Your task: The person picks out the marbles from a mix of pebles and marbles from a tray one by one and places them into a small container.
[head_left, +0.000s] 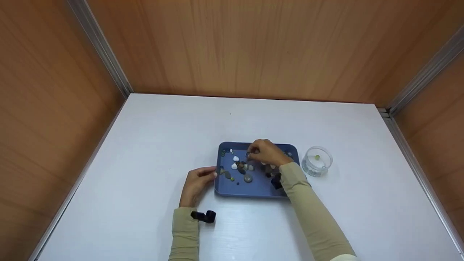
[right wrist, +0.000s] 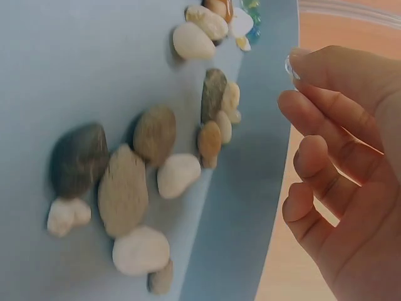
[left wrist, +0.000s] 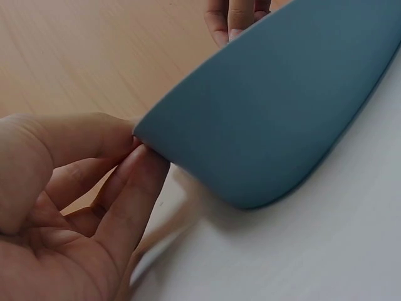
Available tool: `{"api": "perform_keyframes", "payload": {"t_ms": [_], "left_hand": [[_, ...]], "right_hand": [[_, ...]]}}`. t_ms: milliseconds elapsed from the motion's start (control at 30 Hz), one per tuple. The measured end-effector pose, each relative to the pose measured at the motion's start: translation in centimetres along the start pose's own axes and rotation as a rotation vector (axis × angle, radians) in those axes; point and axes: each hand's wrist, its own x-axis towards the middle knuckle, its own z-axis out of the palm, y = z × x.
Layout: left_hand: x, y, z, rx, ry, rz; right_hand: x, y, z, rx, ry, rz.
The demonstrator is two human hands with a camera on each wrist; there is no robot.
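A blue rectangular tray lies on the white table with several pebbles on it. My left hand pinches the rim at its left side, thumb and fingers meeting at the edge in the left wrist view. Over the far part of the tray is my right hand. In the right wrist view, a small clear glass bead shows at its thumb and finger tips, mostly hidden. Below the hand lie grey pebbles, white pebbles and, by the wall, some blue-green glass beads.
Just right of the tray stands a round clear dish, with a yellow-green bead and several clear pieces inside. Wood-grain panels rise behind the table and on both sides.
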Motion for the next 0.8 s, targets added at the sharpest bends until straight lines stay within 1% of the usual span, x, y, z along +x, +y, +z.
{"api": "perform_keyframes", "payload": {"t_ms": [133,267,367,533,800], "left_hand": [[0.0,0.0,-0.1,0.016,-0.002,0.019],[0.1,-0.1,-0.2,0.019,0.0,0.027],[0.1,-0.1,-0.2,0.015,0.003,0.015],[0.2,-0.2,-0.1,-0.008,0.0,0.0],[0.3,-0.1,-0.1,-0.013,0.007,-0.02]], "right_hand": [[-0.4,0.4,-0.5,-0.01,0.012,-0.008],[-0.8,0.8,-1.0,0.003,0.028,-0.011],[-1.2,1.2,-1.4,0.001,0.046,-0.021],[-1.9,1.7,-2.1,-0.009,0.053,-0.04],[-3.1,2.7,-3.3,-0.029,0.098,-0.008]]}}
